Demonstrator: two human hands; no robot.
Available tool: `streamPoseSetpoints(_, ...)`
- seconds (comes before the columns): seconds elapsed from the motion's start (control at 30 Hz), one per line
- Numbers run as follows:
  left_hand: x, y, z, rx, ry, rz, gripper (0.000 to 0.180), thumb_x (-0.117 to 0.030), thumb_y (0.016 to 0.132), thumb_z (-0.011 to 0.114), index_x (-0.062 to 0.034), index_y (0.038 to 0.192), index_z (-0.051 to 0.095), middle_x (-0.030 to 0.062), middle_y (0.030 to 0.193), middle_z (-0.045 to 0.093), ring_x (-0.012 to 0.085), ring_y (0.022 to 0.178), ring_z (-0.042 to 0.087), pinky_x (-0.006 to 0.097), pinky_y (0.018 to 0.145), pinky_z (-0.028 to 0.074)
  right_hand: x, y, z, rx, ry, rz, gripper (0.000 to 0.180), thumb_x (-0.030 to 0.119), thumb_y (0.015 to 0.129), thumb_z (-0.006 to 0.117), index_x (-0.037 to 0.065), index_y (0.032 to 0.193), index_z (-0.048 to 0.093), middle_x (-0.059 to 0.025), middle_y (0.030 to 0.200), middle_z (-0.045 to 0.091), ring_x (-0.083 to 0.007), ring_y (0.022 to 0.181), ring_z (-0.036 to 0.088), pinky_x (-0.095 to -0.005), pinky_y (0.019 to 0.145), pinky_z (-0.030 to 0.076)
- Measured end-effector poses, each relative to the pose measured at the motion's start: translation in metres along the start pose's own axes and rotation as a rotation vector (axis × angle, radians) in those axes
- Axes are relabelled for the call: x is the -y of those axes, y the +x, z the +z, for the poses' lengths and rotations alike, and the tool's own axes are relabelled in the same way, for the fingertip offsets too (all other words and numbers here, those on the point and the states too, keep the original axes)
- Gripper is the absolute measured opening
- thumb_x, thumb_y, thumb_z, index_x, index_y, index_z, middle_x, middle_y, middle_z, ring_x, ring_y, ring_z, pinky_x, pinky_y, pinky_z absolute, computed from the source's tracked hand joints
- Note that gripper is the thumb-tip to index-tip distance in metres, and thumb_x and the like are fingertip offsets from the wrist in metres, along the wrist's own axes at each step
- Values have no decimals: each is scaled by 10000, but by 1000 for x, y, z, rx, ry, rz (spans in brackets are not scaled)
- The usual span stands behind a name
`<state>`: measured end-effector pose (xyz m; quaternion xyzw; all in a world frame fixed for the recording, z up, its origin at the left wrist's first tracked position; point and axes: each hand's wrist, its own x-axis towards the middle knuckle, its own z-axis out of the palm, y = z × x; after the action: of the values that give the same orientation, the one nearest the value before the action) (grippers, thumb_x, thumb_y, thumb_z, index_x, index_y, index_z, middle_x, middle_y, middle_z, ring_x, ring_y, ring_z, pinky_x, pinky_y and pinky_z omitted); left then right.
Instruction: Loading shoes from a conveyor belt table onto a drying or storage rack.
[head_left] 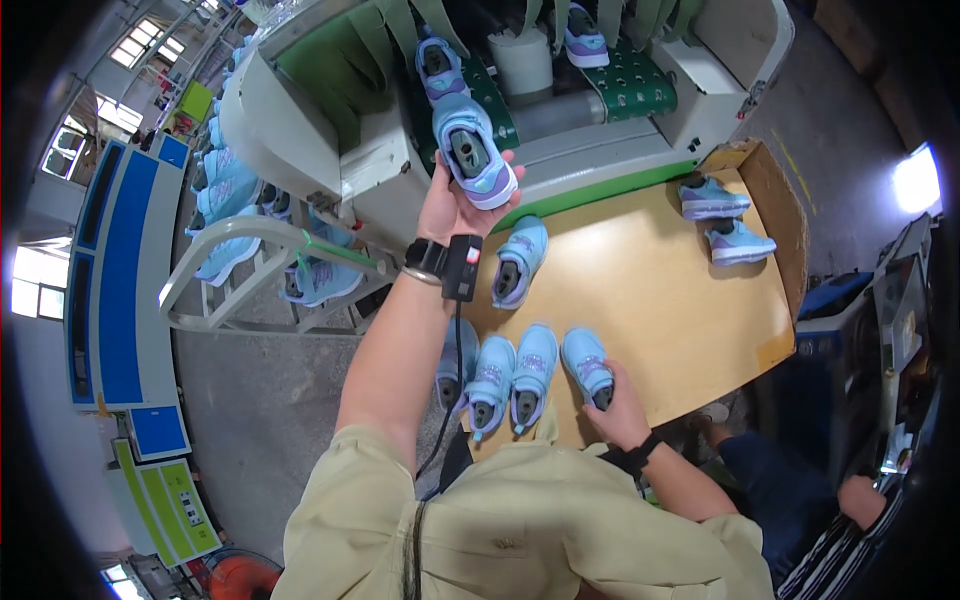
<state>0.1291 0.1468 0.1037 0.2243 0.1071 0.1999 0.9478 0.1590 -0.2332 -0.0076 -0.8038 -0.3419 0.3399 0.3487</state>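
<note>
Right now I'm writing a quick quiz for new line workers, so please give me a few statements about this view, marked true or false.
1. The left hand supports a blue shoe from below. True.
2. The right hand touches nothing. False: it grasps the heel end of another shoe on the table.
3. Two shoes sit near the table's cardboard edge. True.
4. The machine's perforated belt is red. False: it is green.
5. A black cable runs from the left wrist. True.
</note>
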Motion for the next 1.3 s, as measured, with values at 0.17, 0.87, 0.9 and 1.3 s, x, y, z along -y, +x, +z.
streamPoseSetpoints(0.17, 2, -3, -19, -66, -169, 53, 616, -454, 981, 442, -35, 1422, 347, 231, 1437, 395, 423, 1338, 362, 553, 1096, 331, 24, 30, -54, -191, 452, 105, 671, 106, 737, 745, 30, 1293, 377, -180, 1172, 520, -272, 1150, 509, -384, 987, 412)
streamPoseSetpoints(0.87, -14, -14, 29, -224, -521, 148, 842, -187, 859, 576, 72, 1466, 53, 241, 1546, 131, 383, 1445, 97, 522, 1194, 66, 62, 256, -126, -879, 170, -470, 195, 153, 946, 559, -2, 1062, 590, -148, 1054, 587, -273, 1016, 556, -343, 908, 430)
streamPoseSetpoints(0.9, -14, -17, 30, -232, -531, 154, 844, -186, 860, 575, 72, 1467, 49, 246, 1546, 125, 380, 1448, 91, 521, 1194, 67, 44, 230, -104, -809, 198, -457, 184, 170, 934, 561, 1, 1007, 571, -168, 1027, 579, -335, 1014, 530, -394, 899, 416)
streamPoseSetpoints(1.3, 56, -80, -17, -465, -235, -88, 748, -293, 886, 589, 54, 1428, 208, 216, 1507, 265, 370, 1413, 238, 554, 1151, 205, -60, -3, -2, 12, -228, -426, 234, 227, 802, 640, 58, 964, 625, -187, 1200, 549, -358, 1057, 543, -431, 903, 451)
